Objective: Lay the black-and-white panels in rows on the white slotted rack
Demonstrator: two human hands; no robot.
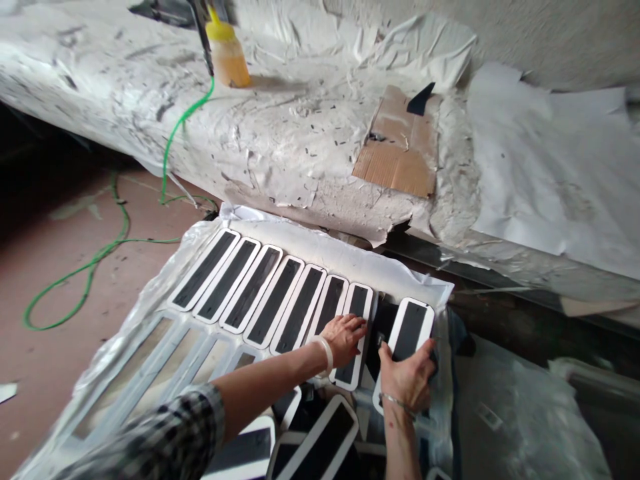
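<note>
A row of long black panels with white rounded borders [250,279] lies side by side on a plastic-covered surface. My left hand [345,339] rests on the panel near the right of the row [357,300], fingers stretched across it towards its right edge. Farther right, my right hand [409,377] grips another white-bordered black panel [410,327], thumb on its left edge and fingers on its right. A dark gap separates these two panels. Closer to me, loose panels [325,437] lie at different angles, partly hidden by my left arm.
Behind stands a paper-covered bench [300,133] with a yellow-capped squeeze bottle [230,57] and a cardboard piece [400,147]. A green hose [173,133] hangs down to the reddish floor [45,247]. Clear plastic sheeting [530,407] lies at the right.
</note>
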